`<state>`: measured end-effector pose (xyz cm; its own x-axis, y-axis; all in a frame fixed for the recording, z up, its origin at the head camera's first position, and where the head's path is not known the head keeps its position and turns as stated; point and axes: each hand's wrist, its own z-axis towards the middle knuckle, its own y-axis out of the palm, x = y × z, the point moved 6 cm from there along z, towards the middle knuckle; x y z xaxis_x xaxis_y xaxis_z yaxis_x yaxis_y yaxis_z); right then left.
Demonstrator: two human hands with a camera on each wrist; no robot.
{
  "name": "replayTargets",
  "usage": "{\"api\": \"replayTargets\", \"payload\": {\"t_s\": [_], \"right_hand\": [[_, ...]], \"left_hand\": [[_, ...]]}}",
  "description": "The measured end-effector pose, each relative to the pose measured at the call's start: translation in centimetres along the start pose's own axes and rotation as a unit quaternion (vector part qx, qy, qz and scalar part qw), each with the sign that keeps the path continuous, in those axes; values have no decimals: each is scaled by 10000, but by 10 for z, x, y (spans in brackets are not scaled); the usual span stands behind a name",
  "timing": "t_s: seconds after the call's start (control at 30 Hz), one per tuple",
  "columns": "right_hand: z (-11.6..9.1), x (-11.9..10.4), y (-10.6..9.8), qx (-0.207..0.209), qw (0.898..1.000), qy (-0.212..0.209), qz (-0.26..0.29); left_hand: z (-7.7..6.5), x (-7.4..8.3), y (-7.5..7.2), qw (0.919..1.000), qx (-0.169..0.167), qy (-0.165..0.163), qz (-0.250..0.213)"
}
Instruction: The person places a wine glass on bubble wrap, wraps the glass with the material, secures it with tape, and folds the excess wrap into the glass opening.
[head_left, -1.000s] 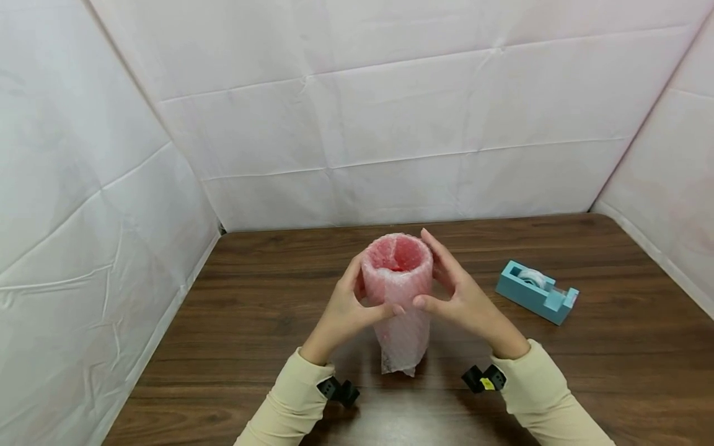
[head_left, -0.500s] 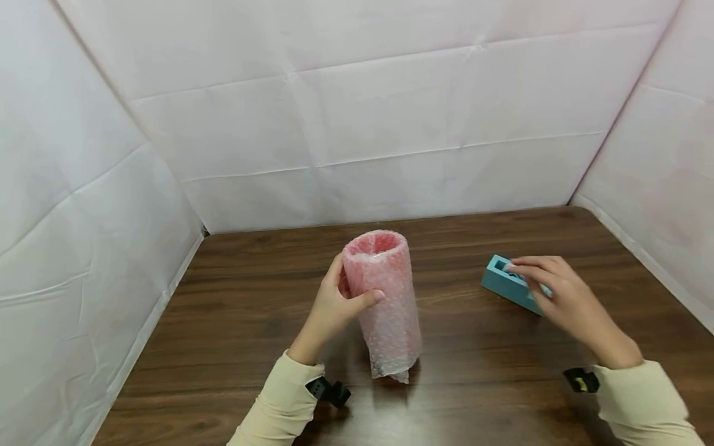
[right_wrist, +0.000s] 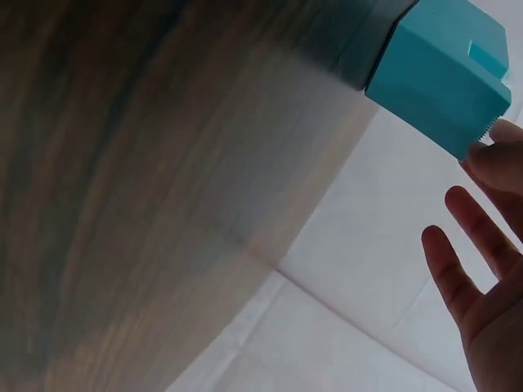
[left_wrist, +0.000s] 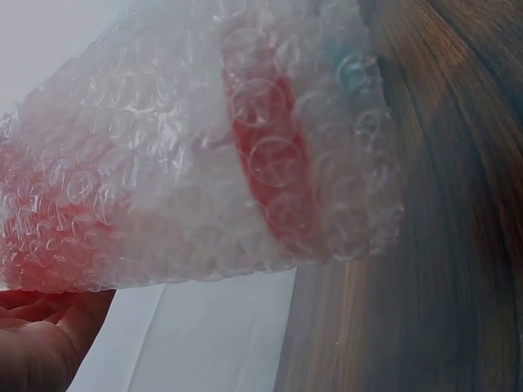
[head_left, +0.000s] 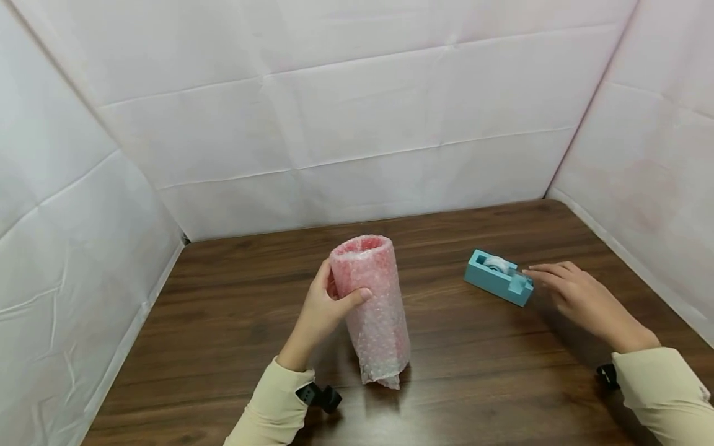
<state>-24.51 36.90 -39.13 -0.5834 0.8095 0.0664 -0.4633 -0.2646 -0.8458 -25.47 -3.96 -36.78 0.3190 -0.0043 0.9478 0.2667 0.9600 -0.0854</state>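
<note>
My left hand (head_left: 322, 310) grips the upper left side of an upright cylinder of bubble wrap (head_left: 376, 322), its thumb across the front. Pink-red shows through the wrap, and in the left wrist view a red band (left_wrist: 274, 147) lies under the bubbles; what is inside is hidden. A loose flap hangs at the bottom. To the right is a light blue tape dispenser (head_left: 493, 282) with a roll of clear tape (head_left: 495, 264). My right hand (head_left: 586, 303) is at its cutter end. There, thumb and forefinger pinch at the toothed edge (right_wrist: 493, 126); the other fingers are spread.
Both things stand on a dark brown wooden table (head_left: 245, 310). White cloth walls (head_left: 357, 124) enclose it at the back and on both sides. Black wrist cameras (head_left: 319, 396) are strapped at the sleeve cuffs.
My right hand has let go of the bubble wrap cylinder and moved right, over the dispenser's roll, then to its cutter end. The left hand keeps its hold, and the cylinder leans slightly.
</note>
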Motion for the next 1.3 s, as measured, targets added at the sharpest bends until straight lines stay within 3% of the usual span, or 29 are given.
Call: {"api": "replayTargets", "payload": {"t_s": [0.27, 0.4, 0.57, 0.8, 1.0, 1.2, 1.3], "right_hand": [[11, 5, 8, -477, 9968, 156, 619], [18, 9, 13, -769, 9839, 748, 1430], [19, 17, 14, -1056, 9529, 1809, 2194], [20, 24, 15, -1552, 9021, 2955, 2734], [19, 29, 16, -1932, 8608, 3610, 3023], [16, 37, 18, -1712, 8049, 3996, 4038], [14, 39, 19, -1668, 7952, 4063, 4179]], "left_hand": [[-1, -3, 3, 9999, -50, -146, 55], [0, -3, 4, 9998, -68, -165, 35], [0, -2, 6, 9998, -87, -168, 11], [3, -5, 8, 9997, -104, -228, 18], [3, -6, 9, 9997, -104, -222, 24], [5, -7, 10, 9997, -113, -220, 16], [6, -7, 11, 9997, -127, -213, 15]]}}
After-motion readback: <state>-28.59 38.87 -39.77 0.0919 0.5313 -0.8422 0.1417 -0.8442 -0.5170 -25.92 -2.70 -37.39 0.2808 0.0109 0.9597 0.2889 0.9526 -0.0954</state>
